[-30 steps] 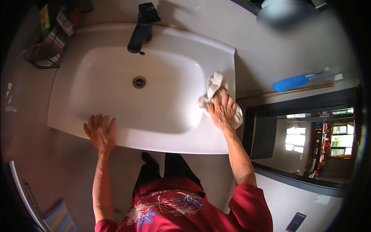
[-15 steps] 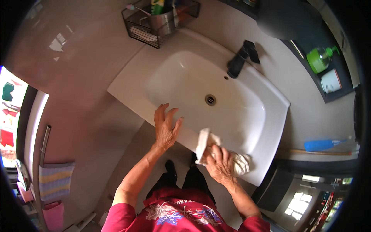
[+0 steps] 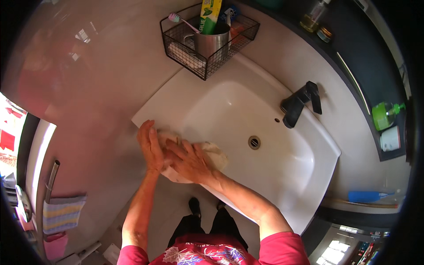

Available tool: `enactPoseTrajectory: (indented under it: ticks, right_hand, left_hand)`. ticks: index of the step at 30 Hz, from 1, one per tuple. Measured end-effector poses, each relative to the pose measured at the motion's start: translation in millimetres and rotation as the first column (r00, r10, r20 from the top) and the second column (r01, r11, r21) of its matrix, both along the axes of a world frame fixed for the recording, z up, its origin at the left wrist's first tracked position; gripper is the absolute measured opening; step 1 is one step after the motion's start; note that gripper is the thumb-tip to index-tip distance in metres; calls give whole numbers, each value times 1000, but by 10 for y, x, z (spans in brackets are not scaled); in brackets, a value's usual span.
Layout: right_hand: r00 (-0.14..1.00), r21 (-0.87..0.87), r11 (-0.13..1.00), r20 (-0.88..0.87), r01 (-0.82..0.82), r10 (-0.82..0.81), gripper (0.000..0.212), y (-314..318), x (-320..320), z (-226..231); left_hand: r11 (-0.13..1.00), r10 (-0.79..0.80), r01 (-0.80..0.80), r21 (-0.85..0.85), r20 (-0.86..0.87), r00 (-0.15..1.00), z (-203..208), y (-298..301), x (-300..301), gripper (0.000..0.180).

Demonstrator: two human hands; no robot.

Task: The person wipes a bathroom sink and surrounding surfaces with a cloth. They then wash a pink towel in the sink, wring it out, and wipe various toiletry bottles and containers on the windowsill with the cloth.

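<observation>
A pale cloth [image 3: 215,157] lies bunched over the near left rim of the white sink [image 3: 282,190]. My right hand [image 3: 191,162] is spread over the cloth and presses it against the rim, its fingers partly in the folds. Right beside it, at the sink's left corner, is my left hand [image 3: 151,148], with fingers stretched out and touching or nearly touching the cloth's left edge. Whether it grips any of the cloth I cannot make out. The basin holds a drain [image 3: 254,142], and a black faucet [image 3: 301,104] stands at its back right.
A black wire basket [image 3: 205,66] at the back left holds a metal mug [image 3: 212,44], a toothbrush [image 3: 176,18] and a toothpaste tube [image 3: 208,17]. On the dark shelf [image 3: 353,57] at right stand a green pump bottle [image 3: 383,115] and a white cup [image 3: 390,139]. A striped towel [image 3: 65,214] hangs at left.
My right hand has carried the cloth leftward along the near rim, from the right front to the left corner. My left hand has shifted left beside it. The view has shifted too.
</observation>
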State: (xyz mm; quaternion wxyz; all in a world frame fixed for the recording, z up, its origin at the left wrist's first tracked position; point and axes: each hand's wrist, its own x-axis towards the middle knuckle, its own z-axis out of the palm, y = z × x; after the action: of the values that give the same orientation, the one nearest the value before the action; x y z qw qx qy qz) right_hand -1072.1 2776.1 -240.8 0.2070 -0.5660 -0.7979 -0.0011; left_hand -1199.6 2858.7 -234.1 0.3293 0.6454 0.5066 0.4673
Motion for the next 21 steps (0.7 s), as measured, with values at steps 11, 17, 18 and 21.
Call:
enactPoseTrajectory:
  ticks: [11,17,18,21]
  right_hand:
    - [617,337,685,297,646,-728,33,1488,1980,-530]
    - [241,340,294,191,893,-952,45,849,2762,-316]
    - [292,341,355,223,871,-930,47,837,2783,-354]
    - [331,284,381,208,880,-920,40,1012,2735,-384]
  left_hand:
    - [993,9,87,77,-797,604,-198,127,317,73]
    - [996,33,52,77,-818,574,-161,133,285,72]
    - [995,41,53,85,-825,564,-150,131,283,73]
    - [996,48,39,82,-841,539,-149,151,298,73]
